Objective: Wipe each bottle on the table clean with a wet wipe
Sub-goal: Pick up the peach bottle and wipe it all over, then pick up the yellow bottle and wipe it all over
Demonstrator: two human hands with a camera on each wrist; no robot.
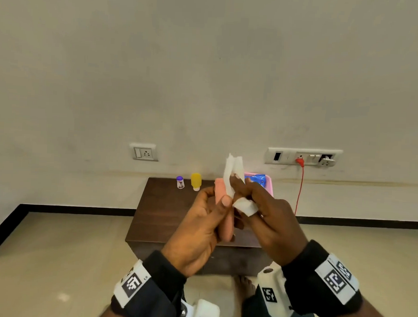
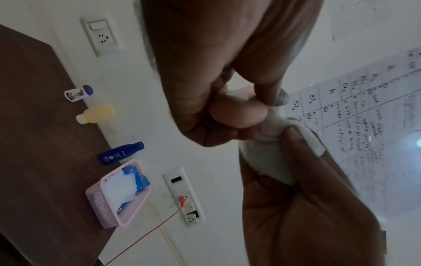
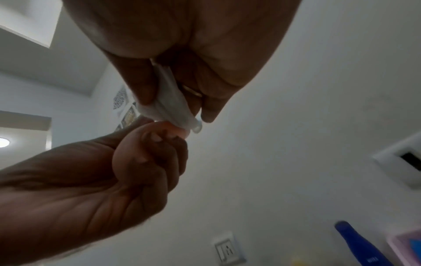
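Note:
My left hand (image 1: 207, 220) grips a peach-pink bottle (image 1: 222, 195) raised above the table; its rounded end shows in the left wrist view (image 2: 237, 113) and right wrist view (image 3: 127, 149). My right hand (image 1: 256, 208) pinches a white wet wipe (image 1: 232, 173) against the bottle's upper part, the wipe (image 2: 268, 153) bunched between thumb and fingers (image 3: 168, 100). On the brown table (image 1: 162, 211) stand a small white bottle with a purple cap (image 1: 180, 182) and a yellow bottle (image 1: 196, 181). A dark blue bottle (image 2: 120, 153) stands beside them, hidden behind my hands in the head view.
A pink basket (image 2: 109, 203) with a blue wipes pack (image 2: 136, 180) sits at the table's back right by the wall. A red cable (image 1: 299, 186) hangs from the wall sockets (image 1: 304, 157). A bare foot (image 1: 244, 285) stands on the tiled floor below.

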